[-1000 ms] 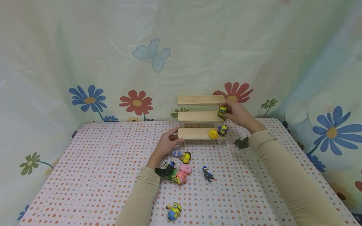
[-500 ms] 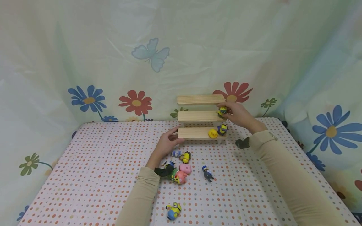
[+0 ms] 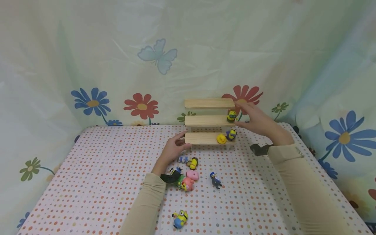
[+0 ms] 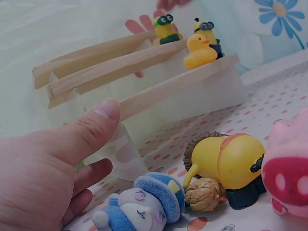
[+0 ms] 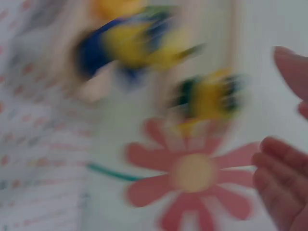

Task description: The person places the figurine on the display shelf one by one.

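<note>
A three-tier wooden display shelf (image 3: 202,120) stands at the back of the table. My left hand (image 3: 172,150) holds the left end of its lowest board, the thumb (image 4: 107,111) at the front edge. On the right end of the middle board a minion figure with black goggles (image 3: 231,116) stands upright. My right hand (image 3: 257,120) is just right of it, fingers apart from the figure and holding nothing. A yellow duck (image 3: 221,139) and a minion in blue (image 3: 231,134) sit at the right of the lowest board. The right wrist view is blurred.
Near my left wrist lie a plush in a blue cap (image 4: 156,202), a yellow minion (image 3: 193,163) and a pink pig (image 3: 192,175). A dark figure with a blue cap (image 3: 215,180) lies in front of the shelf. Another minion (image 3: 180,219) is at the table's near side.
My right hand has let go of the goggled minion and drawn back to the right, leaving it on the middle board. The left hand stays at the lowest board.
</note>
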The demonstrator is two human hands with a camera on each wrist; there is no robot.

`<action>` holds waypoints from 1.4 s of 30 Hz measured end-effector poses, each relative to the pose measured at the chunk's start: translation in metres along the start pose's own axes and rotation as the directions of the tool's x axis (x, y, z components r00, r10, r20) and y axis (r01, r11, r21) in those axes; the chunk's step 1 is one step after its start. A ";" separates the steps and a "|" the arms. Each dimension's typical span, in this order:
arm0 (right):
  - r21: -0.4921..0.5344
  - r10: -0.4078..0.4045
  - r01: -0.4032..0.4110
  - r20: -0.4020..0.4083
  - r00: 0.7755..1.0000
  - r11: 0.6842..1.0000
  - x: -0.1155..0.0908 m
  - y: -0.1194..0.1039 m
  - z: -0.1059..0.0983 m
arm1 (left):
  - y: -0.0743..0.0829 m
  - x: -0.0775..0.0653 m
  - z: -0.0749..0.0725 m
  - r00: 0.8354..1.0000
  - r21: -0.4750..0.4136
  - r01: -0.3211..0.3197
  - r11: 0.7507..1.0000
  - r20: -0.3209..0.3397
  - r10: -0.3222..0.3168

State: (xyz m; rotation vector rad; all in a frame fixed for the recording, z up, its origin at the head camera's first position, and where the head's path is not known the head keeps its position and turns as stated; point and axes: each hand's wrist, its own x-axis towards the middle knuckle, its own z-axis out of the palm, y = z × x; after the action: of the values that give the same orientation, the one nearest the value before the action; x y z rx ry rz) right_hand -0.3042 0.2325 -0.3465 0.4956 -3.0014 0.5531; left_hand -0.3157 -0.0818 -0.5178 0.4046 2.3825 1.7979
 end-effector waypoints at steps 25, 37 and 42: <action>0.052 -0.312 0.311 0.301 0.901 0.949 -0.038 -0.095 0.146 | -0.005 -0.001 0.004 1.000 0.010 0.000 1.000 0.009 -0.001; 0.070 -0.252 0.242 0.232 0.940 0.968 -0.033 -0.098 0.153 | -0.001 0.001 0.000 1.000 -0.004 -0.010 1.000 0.019 0.010; 0.068 -0.207 0.197 0.225 0.952 0.978 -0.032 -0.098 0.156 | 0.013 -0.005 -0.001 0.999 0.005 -0.001 1.000 0.035 0.000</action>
State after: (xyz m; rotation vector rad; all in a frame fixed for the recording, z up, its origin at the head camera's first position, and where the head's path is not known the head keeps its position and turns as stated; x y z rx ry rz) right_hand -0.2411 0.1005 -0.4627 0.9194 -3.1035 0.5842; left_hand -0.3100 -0.0813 -0.5056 0.4338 2.3646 1.7699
